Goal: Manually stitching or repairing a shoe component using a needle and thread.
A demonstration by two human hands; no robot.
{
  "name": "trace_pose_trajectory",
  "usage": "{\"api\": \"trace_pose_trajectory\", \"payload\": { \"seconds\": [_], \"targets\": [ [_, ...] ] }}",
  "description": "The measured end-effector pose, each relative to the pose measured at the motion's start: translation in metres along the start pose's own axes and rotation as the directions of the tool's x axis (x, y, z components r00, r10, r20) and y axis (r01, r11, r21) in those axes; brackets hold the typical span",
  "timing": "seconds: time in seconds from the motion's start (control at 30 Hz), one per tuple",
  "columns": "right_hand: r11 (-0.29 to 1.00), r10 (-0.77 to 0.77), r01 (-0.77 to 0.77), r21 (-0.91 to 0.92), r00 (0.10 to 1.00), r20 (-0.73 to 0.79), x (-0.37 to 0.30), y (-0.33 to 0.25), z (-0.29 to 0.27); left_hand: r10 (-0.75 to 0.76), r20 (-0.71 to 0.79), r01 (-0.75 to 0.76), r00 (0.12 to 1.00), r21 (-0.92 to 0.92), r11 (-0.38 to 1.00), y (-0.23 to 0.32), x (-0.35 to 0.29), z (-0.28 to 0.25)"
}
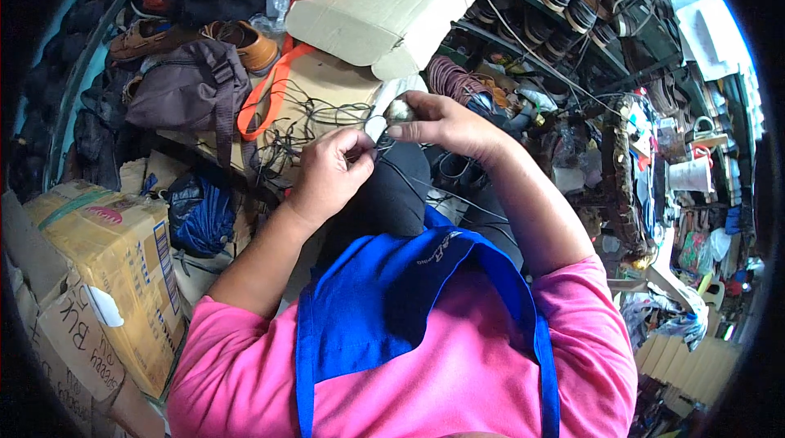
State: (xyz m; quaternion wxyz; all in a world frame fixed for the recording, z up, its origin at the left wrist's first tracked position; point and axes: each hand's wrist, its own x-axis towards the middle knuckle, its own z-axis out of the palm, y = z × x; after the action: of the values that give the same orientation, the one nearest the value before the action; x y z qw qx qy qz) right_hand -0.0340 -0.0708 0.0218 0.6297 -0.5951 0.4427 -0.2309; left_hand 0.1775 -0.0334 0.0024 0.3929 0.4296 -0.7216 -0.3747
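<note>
Above my lap, my left hand [334, 172] is closed in a pinch, with thumb and forefinger together at a dark cord [384, 142]. A small white oval piece [375, 127] shows right by its forefinger; I cannot tell which hand bears it. Close beside it, my right hand [448, 123] curls its fingers around a pale, rounded lump [400, 112], whose kind is unclear. Its thumb reaches toward the cord. Tangled black cords [315, 115] spread over the cardboard surface just beyond my left hand.
A folded cardboard sheet [372, 17] lies ahead, with an orange strap [274, 94] beside it. At left are a dark bag [192, 94], a brown shoe [249, 44] and a taped carton [114, 258]. Shoe shelves [548, 25] stand at far right, near a cluttered bench [630, 176].
</note>
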Motion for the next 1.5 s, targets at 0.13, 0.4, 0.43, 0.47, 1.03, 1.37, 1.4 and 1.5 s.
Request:
{"api": "trace_pose_trajectory", "payload": {
  "seconds": [0.13,0.4,0.43,0.47,1.03,1.37,1.4,1.5],
  "targets": [
    [0.928,-0.136,0.095,-0.36,0.986,-0.091,-0.013,0.011,0.007,0.104,0.059,-0.113,0.993,0.166,0.98,0.006,0.004,0.014],
    [0.855,-0.141,0.024,-0.517,0.972,-0.187,-0.049,0.024,-0.001,-0.071,0.198,0.088,0.978,-0.082,0.993,-0.004,0.017,0.042],
    [0.92,-0.052,-0.04,-0.389,0.974,-0.223,-0.053,0.029,-0.002,-0.159,0.264,0.23,0.951,-0.264,0.937,-0.01,0.017,0.048],
    [0.976,-0.096,0.044,-0.212,0.965,-0.245,-0.053,0.036,-0.001,-0.196,0.286,0.321,0.938,-0.501,0.804,-0.011,0.018,0.054],
    [0.993,-0.107,0.118,-0.015,0.83,-0.547,-0.082,0.066,-0.007,-0.281,0.537,0.605,0.795,-0.733,0.311,-0.002,0.019,0.117],
    [0.985,0.018,-0.118,-0.129,0.803,-0.596,-0.082,0.076,-0.004,-0.147,0.186,0.193,0.971,-0.258,0.947,-0.027,0.031,0.134],
    [0.984,0.024,-0.127,-0.125,0.791,-0.612,-0.082,0.079,-0.005,-0.151,0.147,0.185,0.978,-0.251,0.95,-0.027,0.032,0.139],
    [0.993,0.04,-0.105,-0.061,0.755,-0.654,-0.083,0.088,-0.008,-0.142,0.176,0.177,0.974,-0.199,0.964,-0.025,0.044,0.147]
  ]
}}
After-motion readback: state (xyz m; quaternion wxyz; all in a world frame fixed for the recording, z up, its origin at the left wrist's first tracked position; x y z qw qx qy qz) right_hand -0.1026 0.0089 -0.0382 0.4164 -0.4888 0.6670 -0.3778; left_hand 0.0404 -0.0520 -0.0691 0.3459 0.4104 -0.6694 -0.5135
